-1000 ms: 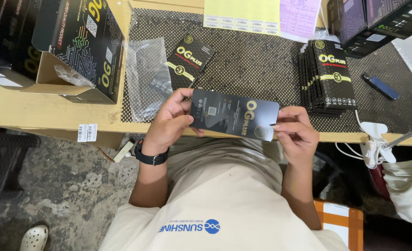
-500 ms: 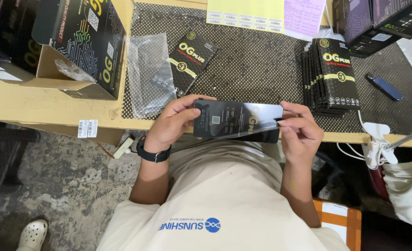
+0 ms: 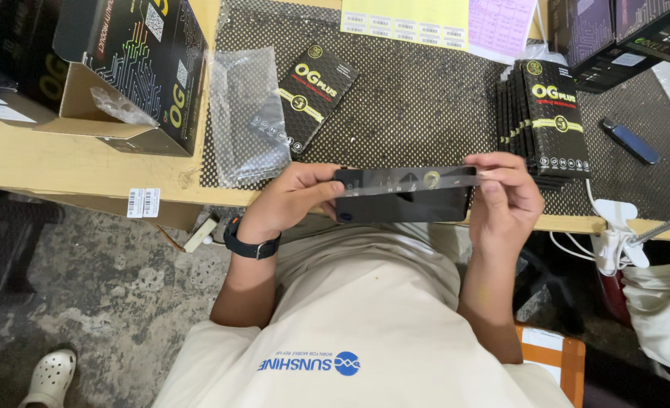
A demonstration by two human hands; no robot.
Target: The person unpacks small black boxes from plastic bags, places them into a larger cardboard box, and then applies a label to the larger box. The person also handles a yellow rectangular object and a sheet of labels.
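A: What's far left?
B: Open black carton [image 3: 135, 72], clear plastic bag [image 3: 248, 117], flat black-yellow box [image 3: 316, 94] on the surface [image 3: 426, 98].
A: Hands?
B: Left hand [image 3: 293, 200] & right hand [image 3: 505, 198] each pinch an end of a thin black package [image 3: 404, 195], held at the surface edge. Box stack [image 3: 550, 121] behind right hand.

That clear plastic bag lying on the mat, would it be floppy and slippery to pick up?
Probably floppy: the bag lies crumpled and wrinkled on the mat, holding no shape. It looks thin and see-through, so likely very light and easily shifted by a nudge. Its glossy film may be slippery, though the textured mat might hold it somewhat.
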